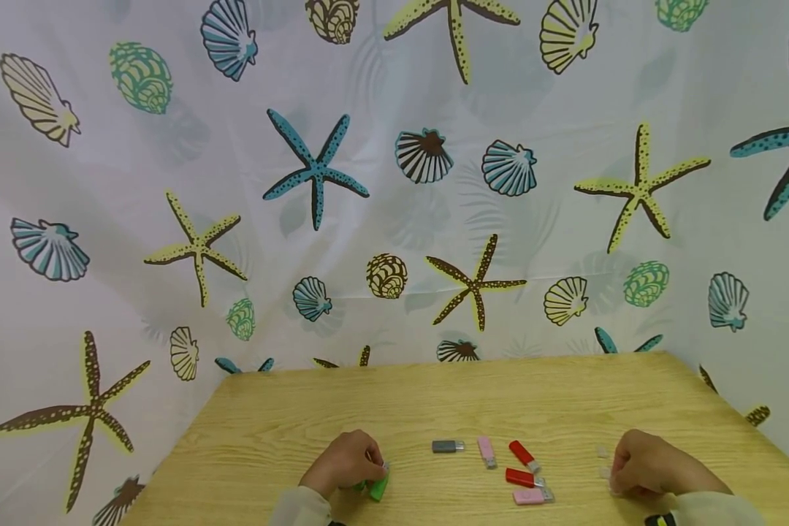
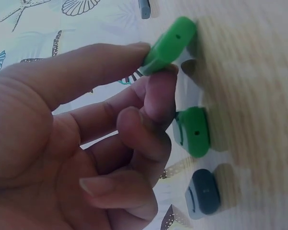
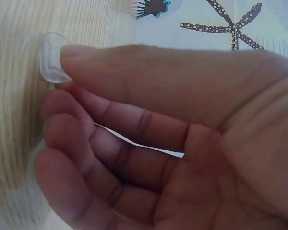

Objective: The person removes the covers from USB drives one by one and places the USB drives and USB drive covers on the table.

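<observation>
Left hand (image 1: 350,460) pinches green rounded plastic USB stick (image 2: 174,42). Right hand (image 1: 656,464) pinches clear rounded plastic piece (image 3: 52,61). Both at wooden counter (image 1: 394,398).

A light-brown wooden table (image 1: 401,398) with fine grain is spreading beneath the left hand (image 1: 345,462) and the right hand (image 1: 657,464). Beyond them, a white cloth (image 1: 375,226) is hanging at the table's far edge, bearing printed starfish (image 1: 316,169) and shells (image 1: 565,301) in blue, yellow, green and brown. Outward of each hand, the cloth is running along the sides. Soft light is falling across it.
</observation>
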Motion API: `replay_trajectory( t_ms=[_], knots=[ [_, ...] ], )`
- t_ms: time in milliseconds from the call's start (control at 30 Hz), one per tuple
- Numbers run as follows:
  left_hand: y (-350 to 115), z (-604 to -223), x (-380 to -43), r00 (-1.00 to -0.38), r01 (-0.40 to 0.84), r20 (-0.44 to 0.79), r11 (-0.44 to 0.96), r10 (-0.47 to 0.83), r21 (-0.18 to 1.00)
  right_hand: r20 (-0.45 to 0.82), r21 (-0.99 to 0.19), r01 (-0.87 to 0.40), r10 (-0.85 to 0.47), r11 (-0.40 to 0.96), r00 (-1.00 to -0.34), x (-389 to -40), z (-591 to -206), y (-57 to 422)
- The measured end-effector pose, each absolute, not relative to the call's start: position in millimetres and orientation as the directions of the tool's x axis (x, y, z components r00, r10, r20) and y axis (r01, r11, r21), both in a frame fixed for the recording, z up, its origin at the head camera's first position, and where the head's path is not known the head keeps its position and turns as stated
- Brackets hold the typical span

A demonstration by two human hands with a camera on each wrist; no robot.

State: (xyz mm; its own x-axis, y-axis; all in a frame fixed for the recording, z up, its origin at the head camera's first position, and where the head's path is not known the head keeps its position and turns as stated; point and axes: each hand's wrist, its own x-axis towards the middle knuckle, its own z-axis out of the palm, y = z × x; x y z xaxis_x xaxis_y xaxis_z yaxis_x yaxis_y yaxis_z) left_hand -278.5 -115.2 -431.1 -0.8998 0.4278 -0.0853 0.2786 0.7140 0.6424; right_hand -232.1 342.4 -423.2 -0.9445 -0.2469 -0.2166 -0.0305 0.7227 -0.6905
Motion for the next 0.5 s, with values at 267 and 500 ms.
replay_trajectory(
  t_ms=[267, 500],
  knots=[
    [-114.2, -432.9, -280.4, -0.903, 0.297, -0.060, 0.718, 0.426, 0.630, -0.212, -0.670, -0.038, -0.240, 0.741, -0.947, -231.9, -424.1, 344.1],
    [-112.6, -435.0, -277.6, -0.915, 0.297, -0.033, 0.728, 0.402, 0.618, -0.222, -0.672, -0.004, -0.207, 0.740, -0.953, -233.6, -427.2, 343.7]
  ],
)
